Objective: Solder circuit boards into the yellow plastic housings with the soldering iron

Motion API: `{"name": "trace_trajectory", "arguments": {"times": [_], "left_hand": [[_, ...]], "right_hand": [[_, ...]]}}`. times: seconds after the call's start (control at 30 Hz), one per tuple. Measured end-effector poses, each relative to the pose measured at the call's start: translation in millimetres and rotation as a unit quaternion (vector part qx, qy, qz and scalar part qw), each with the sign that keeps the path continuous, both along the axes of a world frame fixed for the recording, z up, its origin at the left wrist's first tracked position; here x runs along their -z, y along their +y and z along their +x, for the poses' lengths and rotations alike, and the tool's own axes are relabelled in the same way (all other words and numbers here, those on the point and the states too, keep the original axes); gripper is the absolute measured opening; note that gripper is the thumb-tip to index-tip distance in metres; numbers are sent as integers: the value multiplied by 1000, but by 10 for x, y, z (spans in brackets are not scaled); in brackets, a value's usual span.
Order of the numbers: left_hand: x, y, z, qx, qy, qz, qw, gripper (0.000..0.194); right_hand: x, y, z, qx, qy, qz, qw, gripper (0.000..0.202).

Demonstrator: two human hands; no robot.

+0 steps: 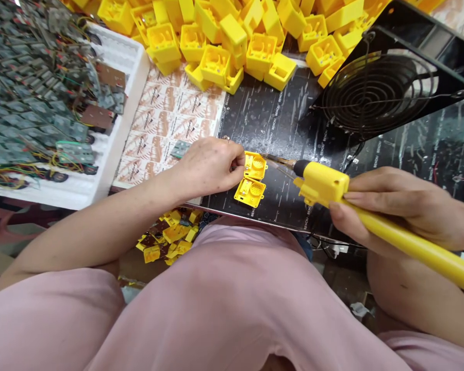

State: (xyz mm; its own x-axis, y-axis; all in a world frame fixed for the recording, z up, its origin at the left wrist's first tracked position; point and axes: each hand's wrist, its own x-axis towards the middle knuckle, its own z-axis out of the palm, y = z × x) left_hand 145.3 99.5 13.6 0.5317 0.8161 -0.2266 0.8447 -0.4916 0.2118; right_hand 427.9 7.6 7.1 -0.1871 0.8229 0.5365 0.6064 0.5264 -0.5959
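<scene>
My right hand (406, 206) grips a yellow soldering gun (325, 183) with a black nose and a thick yellow cable or sleeve trailing back. Its thin metal tip and a feed tube reach left, to the edge of the upper yellow plastic casing (255, 165). Below that one, and touching it, lies a second small open casing (250, 192); both show speaker-like grilles inside. At the upper casing's left edge my left hand (212, 162) is closed in a pinch. What its fingertips hold is hidden. A green circuit board (180, 149) lies partly behind this hand.
A white foam tray (118, 123) at left holds many wired circuit boards (34, 103). Yellow housings (216, 62) are piled at the back. A black fan (375, 93) stands at back right on the black mat (251, 113). More yellow parts (174, 234) lie below the table edge.
</scene>
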Motion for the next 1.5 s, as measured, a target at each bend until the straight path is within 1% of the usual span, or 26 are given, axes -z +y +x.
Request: {"name": "trace_trajectory", "arguments": {"times": [0.07, 0.1, 0.17, 0.2, 0.23, 0.27, 0.3, 0.4, 0.43, 0.5, 0.57, 0.63, 0.67, 0.73, 0.83, 0.9, 1.13, 1.2, 1.33, 1.4, 1.5], "left_hand": [[4, 8, -8, 7, -4, 3, 1000, 27], [9, 13, -13, 12, -7, 5, 1000, 27], [23, 22, -22, 22, -9, 14, 1000, 26], [29, 26, -24, 26, -7, 19, 999, 26], [33, 28, -26, 29, -3, 23, 999, 26], [36, 30, -28, 32, 1, 25, 999, 26], [36, 30, -31, 33, 4, 26, 999, 26], [20, 33, -60, 41, 4, 16, 999, 29], [13, 36, -79, 43, -3, 13, 999, 29], [2, 47, -123, 40, -31, 4, 999, 31], [8, 63, -159, 15, -75, -6, 997, 32], [33, 85, -166, -18, -115, -18, 993, 32], [50, 99, -157, -29, -126, -25, 991, 31], [83, 128, -122, -37, -127, -29, 991, 30], [108, 173, -62, -32, -102, -24, 994, 29], [113, 196, -41, -23, -89, -23, 996, 29], [141, 220, -43, 9, -76, 2, 997, 28], [141, 217, -30, 12, -67, 7, 998, 29], [134, 210, 3, 17, -52, 16, 998, 31], [133, 208, 13, 19, -50, 17, 998, 31], [127, 207, 14, 24, -51, 18, 998, 31]], "right_hand": [[39, -34, -2, -50, 3, 49, 998, 11], [54, -60, -11, -49, 3, 62, 997, 9], [75, -130, -40, 4, 4, 53, 999, 33], [82, -170, -61, 37, 5, 40, 999, 41], [88, -205, -85, 64, 8, 26, 998, 43], [96, -234, -113, 76, 14, 16, 997, 41], [105, -252, -144, 74, 25, 15, 997, 36], [149, -249, -242, 40, 77, 48, 995, 17], [168, -240, -267, 34, 93, 61, 993, 15], [205, -233, -290, 41, 113, 72, 990, 17], [239, -251, -281, 70, 113, 64, 989, 19], [266, -276, -262, 107, 100, 44, 988, 32], [276, -280, -257, 115, 91, 38, 988, 38], [287, -263, -265, 98, 80, 51, 991, 39], [282, -190, -313, 45, 78, 99, 991, 22], [266, -150, -342, 29, 67, 115, 991, 16], [189, -157, -362, 22, -13, 102, 994, 24], [161, -141, -361, 6, -37, 97, 995, 25], [98, -96, -324, -46, -62, 105, 991, 26], [72, -96, -282, -47, -63, 100, 992, 23], [60, -127, -219, -5, -48, 100, 994, 22]]}}
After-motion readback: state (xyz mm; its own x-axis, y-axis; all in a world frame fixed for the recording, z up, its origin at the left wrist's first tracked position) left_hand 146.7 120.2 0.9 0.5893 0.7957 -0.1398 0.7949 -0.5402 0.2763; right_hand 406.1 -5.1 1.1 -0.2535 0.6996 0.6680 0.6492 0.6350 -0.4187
